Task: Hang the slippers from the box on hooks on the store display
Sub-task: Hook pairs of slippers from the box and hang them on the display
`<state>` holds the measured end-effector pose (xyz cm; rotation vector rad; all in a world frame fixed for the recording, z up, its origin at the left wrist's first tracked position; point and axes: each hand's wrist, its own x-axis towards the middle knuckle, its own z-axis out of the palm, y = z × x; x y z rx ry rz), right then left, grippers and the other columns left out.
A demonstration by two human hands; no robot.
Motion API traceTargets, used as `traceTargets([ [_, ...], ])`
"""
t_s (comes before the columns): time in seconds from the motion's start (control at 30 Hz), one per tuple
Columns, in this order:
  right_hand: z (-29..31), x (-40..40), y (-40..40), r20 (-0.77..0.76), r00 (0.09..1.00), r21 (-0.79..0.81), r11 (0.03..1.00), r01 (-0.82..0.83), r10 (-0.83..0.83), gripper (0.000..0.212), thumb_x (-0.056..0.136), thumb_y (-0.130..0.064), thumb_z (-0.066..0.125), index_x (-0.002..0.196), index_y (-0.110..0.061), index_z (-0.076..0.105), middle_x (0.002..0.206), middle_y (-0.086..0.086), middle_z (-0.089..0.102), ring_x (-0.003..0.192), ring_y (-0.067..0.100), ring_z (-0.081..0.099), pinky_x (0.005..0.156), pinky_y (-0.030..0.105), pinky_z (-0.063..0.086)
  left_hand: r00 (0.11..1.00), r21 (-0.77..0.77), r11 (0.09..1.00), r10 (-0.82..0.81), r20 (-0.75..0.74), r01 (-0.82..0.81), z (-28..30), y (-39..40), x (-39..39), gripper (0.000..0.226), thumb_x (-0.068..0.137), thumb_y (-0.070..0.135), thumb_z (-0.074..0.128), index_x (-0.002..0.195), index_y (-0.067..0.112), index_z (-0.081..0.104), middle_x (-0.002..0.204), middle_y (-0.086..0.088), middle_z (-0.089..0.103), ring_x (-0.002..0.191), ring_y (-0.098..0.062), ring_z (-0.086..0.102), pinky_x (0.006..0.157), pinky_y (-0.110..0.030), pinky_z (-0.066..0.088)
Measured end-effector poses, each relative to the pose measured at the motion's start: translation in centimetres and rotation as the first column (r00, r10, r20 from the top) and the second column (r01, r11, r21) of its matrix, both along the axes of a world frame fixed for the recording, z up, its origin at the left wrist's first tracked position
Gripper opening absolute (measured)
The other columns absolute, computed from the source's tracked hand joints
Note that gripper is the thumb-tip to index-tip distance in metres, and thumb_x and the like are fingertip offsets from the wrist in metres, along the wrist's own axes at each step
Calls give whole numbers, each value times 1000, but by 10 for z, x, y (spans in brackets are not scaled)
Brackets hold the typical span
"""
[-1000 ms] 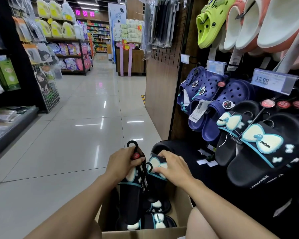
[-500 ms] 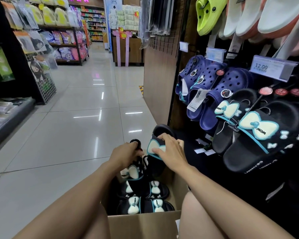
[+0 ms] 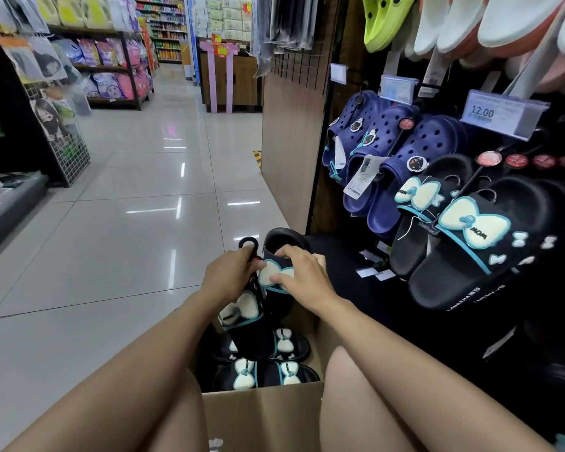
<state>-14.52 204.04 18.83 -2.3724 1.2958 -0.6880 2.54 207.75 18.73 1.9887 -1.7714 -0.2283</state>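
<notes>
While a cardboard box (image 3: pixel 261 415) of black bow-trimmed slippers sits between the person's knees, both hands hold one pair of slippers (image 3: pixel 268 282) just above it. The left hand (image 3: pixel 229 278) is closed around the black plastic hanger hook (image 3: pixel 248 244) at the top of the pair, likely to keep the loop free for hanging. The right hand (image 3: pixel 302 278) curls its fingers over the pale bow on the strap, steadying the shoes. To the right, matching slippers (image 3: pixel 470 256) already hang on the store display beneath a price tag (image 3: pixel 503 114).
</notes>
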Motion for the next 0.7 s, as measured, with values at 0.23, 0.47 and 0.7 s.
traceTargets([
  [0.23, -4, 7, -2, 100, 994, 57, 998, 25, -31, 13, 97, -22, 57, 104, -27, 67, 102, -9, 71, 103, 19, 62, 101, 43, 39, 993, -63, 998, 13, -117, -20, 1, 0, 2, 37, 97, 39, 55, 70, 25, 34, 67, 5, 52, 68, -22, 49, 56, -34, 33],
  [0.47, 0, 5, -1, 77, 996, 89, 995, 34, -41, 15, 96, -20, 59, 102, -27, 70, 101, -10, 73, 104, 16, 61, 92, 32, 28, 980, -54, 998, 27, -195, -38, 1, 0, 8, 39, 92, 42, 62, 70, 16, 44, 59, 3, 50, 62, -22, 48, 54, -32, 29],
  [0.7, -9, 6, 0, -174, 983, 145, 989, -41, 66, 20, 98, -23, 56, 105, -34, 71, 101, -7, 73, 106, 20, 56, 93, 32, 29, 976, -87, 994, 49, -213, -69, 5, 3, 6, 42, 92, 39, 63, 63, 23, 37, 58, 4, 48, 60, -18, 46, 53, -31, 27],
])
